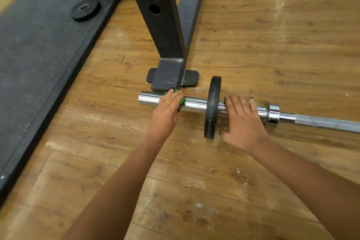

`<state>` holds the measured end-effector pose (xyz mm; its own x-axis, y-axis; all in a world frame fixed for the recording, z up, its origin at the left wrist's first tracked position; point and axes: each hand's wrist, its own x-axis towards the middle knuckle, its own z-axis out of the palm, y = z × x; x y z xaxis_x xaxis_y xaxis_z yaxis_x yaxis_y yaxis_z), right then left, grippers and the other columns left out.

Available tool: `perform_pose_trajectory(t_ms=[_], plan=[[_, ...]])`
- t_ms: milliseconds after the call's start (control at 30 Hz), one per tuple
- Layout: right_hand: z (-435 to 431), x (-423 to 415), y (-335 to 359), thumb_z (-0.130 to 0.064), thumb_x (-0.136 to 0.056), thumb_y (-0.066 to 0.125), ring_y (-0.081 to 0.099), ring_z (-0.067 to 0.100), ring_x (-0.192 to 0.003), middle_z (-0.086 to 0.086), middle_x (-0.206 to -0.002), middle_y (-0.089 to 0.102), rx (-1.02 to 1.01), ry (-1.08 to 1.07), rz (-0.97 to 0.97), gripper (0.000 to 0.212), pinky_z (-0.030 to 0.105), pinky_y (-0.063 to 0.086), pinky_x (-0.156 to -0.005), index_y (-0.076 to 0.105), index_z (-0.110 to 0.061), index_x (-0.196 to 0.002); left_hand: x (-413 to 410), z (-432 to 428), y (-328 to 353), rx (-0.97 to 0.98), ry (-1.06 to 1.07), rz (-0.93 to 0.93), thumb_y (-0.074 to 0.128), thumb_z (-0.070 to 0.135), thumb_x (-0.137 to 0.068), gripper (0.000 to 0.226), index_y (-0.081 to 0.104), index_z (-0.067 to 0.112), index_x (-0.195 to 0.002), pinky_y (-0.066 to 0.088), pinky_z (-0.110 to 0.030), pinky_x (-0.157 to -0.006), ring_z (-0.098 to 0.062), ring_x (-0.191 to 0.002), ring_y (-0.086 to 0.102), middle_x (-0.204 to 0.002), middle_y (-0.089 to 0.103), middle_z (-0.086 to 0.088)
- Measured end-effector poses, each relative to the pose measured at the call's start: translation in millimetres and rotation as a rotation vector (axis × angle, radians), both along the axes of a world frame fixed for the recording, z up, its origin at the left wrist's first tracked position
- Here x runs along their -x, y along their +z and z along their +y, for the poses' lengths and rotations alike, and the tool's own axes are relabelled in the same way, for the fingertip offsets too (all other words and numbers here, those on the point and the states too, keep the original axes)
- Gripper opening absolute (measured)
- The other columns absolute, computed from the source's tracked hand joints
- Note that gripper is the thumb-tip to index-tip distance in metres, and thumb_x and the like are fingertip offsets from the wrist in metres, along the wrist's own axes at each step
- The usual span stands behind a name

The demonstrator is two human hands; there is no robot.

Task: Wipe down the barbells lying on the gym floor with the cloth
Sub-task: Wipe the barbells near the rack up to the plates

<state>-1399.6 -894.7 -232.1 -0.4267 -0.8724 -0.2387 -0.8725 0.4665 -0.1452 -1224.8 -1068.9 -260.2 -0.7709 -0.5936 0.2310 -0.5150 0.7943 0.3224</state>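
gripping green object (182, 100) on barbell (194, 104), left hand (167, 111)

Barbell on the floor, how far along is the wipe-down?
Done: nothing I can confirm. In hand: left hand grips a green item, cloth or clamp unclear, on the barbell sleeve; right hand rests straight fingers on the sleeve beside the black weight plate. Left: probably the shaft, which looks dull.

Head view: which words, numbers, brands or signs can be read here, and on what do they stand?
None can be read.
Plate on the barbell: faint marks on its rim, too blurred to read.
Loose plate on the mat: no text shows.
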Motion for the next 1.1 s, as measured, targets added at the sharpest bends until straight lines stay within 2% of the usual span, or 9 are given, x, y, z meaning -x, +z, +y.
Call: perform_pose_trajectory(t_ms=[100, 200, 233, 333, 467, 633, 900, 1000, 1100], plan=[[-2, 3, 0, -0.054, -0.087, 0.052, -0.015, 0.026, -0.153, 0.007, -0.168, -0.007, -0.003, 0.005, -0.004, 0.104, 0.045, -0.018, -0.12, -0.011, -0.013, -0.159, 0, -25, 1, -0.046, 0.187, 0.016, 0.05, -0.005, -0.097, 0.037, 0.059, 0.006, -0.132, 0.047, -0.045, -0.1, -0.038, -0.134, 0.049, -0.133, 0.061, -0.017], [-4, 6, 2, -0.055, -0.088, 0.051, -0.016, 0.025, -0.153, 0.007, -0.167, -0.008, -0.016, 0.007, -0.022, 0.103, 0.046, -0.016, -0.121, -0.012, -0.013, -0.158, 1, -57, 4, -0.099, 0.385, 0.02, 0.043, 0.0, -0.102, 0.031, 0.061, 0.007, -0.126, 0.046, -0.04, -0.074, -0.038, -0.104, 0.059, -0.115, 0.065, -0.019], [-5, 7, 1, -0.055, -0.088, 0.051, -0.016, 0.025, -0.153, 0.007, -0.167, -0.009, -0.017, 0.005, -0.024, 0.103, 0.046, -0.015, -0.121, -0.012, -0.013, -0.158, 1, -60, 4, -0.108, 0.446, 0.043, 0.042, 0.001, -0.102, 0.031, 0.061, 0.007, -0.125, 0.045, -0.038, -0.073, -0.037, -0.102, 0.06, -0.115, 0.066, -0.02], [-5, 6, 2, -0.055, -0.088, 0.05, -0.017, 0.026, -0.153, 0.008, -0.167, -0.008, -0.009, -0.002, -0.019, 0.103, 0.048, -0.014, -0.122, -0.011, -0.013, -0.158, 13, -35, 0, -0.121, 0.605, 0.156, 0.043, 0.0, -0.102, 0.033, 0.06, 0.005, -0.129, 0.05, -0.049, -0.099, -0.037, -0.13, 0.05, -0.133, 0.059, -0.02], [-5, 5, 2, -0.057, -0.089, 0.048, -0.02, 0.026, -0.152, 0.008, -0.167, -0.012, -0.014, -0.004, -0.011, 0.103, 0.049, -0.013, -0.122, -0.014, -0.013, -0.158, 21, 33, -15, -0.139, 0.393, 0.208, 0.046, -0.003, -0.101, 0.051, 0.044, 0.012, -0.149, 0.03, -0.04, -0.121, -0.021, -0.153, 0.018, -0.158, 0.038, -0.004], [-2, 4, -3, -0.055, -0.088, 0.049, -0.021, 0.026, -0.151, 0.007, -0.167, -0.011, 0.001, 0.002, 0.012, 0.103, 0.049, -0.013, -0.122, -0.013, -0.012, -0.158, -6, 21, -23, -0.014, 0.077, 0.107, 0.061, -0.008, -0.093, 0.058, 0.047, 0.009, -0.147, 0.036, -0.039, -0.114, -0.022, -0.151, 0.023, -0.156, 0.042, -0.004], [1, -2, -9, -0.052, -0.086, 0.053, -0.02, 0.026, -0.152, 0.008, -0.167, -0.01, -0.006, -0.005, 0.036, 0.106, 0.049, -0.016, -0.121, -0.014, -0.012, -0.158, -1, -14, -12, -0.12, 0.498, 0.149, 0.042, 0.002, -0.104, 0.045, 0.046, 0.011, -0.147, 0.037, -0.048, -0.116, -0.025, -0.152, 0.02, -0.158, 0.039, -0.005], [1, -3, -7, -0.047, -0.084, 0.054, -0.021, 0.026, -0.151, 0.007, -0.167, -0.012, -0.022, -0.013, 0.03, 0.107, 0.05, -0.018, -0.12, -0.016, -0.012, -0.157, 21, 37, -17, -0.101, 0.336, 0.179, 0.051, -0.012, -0.095, 0.061, 0.043, 0.016, -0.149, 0.033, -0.044, -0.119, -0.019, -0.153, 0.014, -0.162, 0.03, 0.001], [0, -2, -4, -0.043, -0.084, 0.055, -0.018, 0.025, -0.152, 0.006, -0.167, -0.009, -0.024, -0.011, 0.024, 0.105, 0.049, -0.016, -0.121, -0.014, -0.013, -0.158, 32, 62, -26, -0.046, 0.055, 0.194, 0.062, -0.021, -0.084, 0.071, 0.046, 0.008, -0.147, 0.04, -0.054, -0.112, -0.016, -0.152, 0.013, -0.157, 0.04, -0.005]])
